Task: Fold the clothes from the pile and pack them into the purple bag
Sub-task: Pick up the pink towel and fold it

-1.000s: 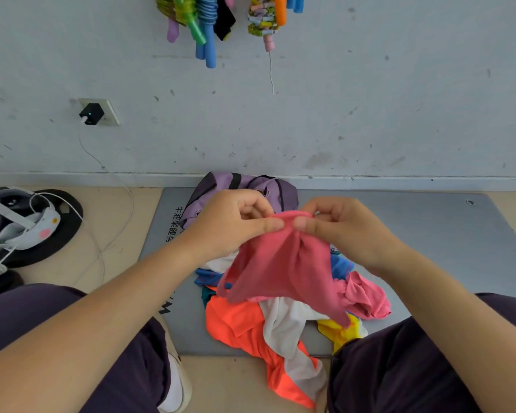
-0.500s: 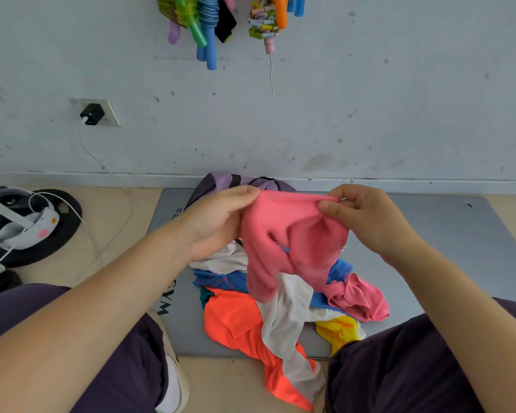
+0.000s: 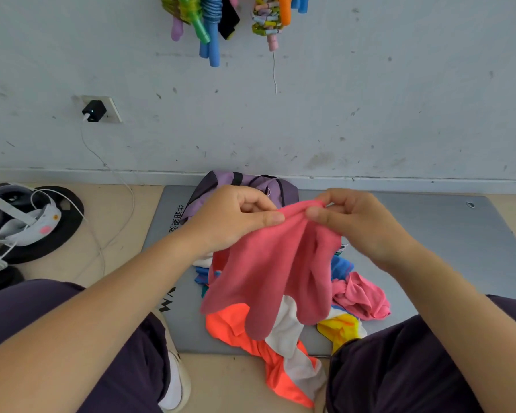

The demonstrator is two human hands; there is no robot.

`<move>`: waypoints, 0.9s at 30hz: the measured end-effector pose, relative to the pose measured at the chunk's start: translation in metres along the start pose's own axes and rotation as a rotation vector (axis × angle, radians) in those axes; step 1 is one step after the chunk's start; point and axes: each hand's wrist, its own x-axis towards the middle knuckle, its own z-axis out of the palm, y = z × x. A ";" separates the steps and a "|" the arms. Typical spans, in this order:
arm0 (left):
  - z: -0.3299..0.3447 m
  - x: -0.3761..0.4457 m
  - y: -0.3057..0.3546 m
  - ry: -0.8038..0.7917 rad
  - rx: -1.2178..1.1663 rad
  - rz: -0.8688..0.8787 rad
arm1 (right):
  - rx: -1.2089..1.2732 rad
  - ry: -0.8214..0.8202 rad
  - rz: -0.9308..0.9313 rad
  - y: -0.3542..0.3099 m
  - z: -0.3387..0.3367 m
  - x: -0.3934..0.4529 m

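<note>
Both my left hand [image 3: 236,217] and right hand [image 3: 358,219] pinch the top edge of the pink garment [image 3: 268,272], hanging over the pile [image 3: 283,332] before the purple bag [image 3: 245,186]; risk: bunched hem slips, fold goes crooked.

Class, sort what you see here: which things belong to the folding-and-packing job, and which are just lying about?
Part of the job:
- pink garment, pinched at its top edge by the left hand and right hand
- pile of clothes on the grey mat
- purple bag by the wall

Just lying about:
- charger in the wall socket
- white cable
- skipping ropes hanging on the wall
</note>
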 end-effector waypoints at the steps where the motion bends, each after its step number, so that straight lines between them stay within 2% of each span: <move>1: -0.005 0.001 -0.001 -0.009 0.020 -0.009 | 0.018 0.053 -0.006 0.000 -0.006 0.001; 4: -0.015 0.004 -0.001 -0.073 0.111 -0.046 | -0.031 0.150 -0.008 0.002 -0.017 0.004; 6: -0.015 0.004 -0.003 -0.088 0.121 -0.060 | -0.102 0.134 0.002 0.004 -0.017 0.004; 8: -0.009 0.002 -0.001 -0.094 0.064 -0.042 | -0.195 0.025 -0.009 0.004 -0.012 0.001; 11: 0.004 -0.002 0.006 -0.134 0.028 0.026 | -0.175 -0.193 -0.039 0.000 0.005 -0.005; 13: 0.012 -0.005 0.008 -0.148 0.038 0.055 | -0.173 -0.245 -0.056 0.001 0.014 -0.008; 15: 0.014 -0.006 0.009 -0.136 0.047 0.068 | -0.191 -0.210 -0.053 0.002 0.017 -0.008; 18: 0.000 -0.003 0.008 -0.105 0.058 0.046 | -0.162 -0.077 -0.024 0.001 0.004 -0.004; 23: -0.033 0.004 -0.004 0.009 0.329 0.010 | -0.123 0.091 -0.043 0.001 -0.020 0.003; 25: -0.034 0.004 -0.005 0.029 0.301 0.017 | -0.149 0.064 -0.072 0.002 -0.016 0.002; 27: -0.023 0.001 -0.001 -0.007 0.227 0.051 | -0.176 -0.044 -0.095 0.002 -0.005 -0.001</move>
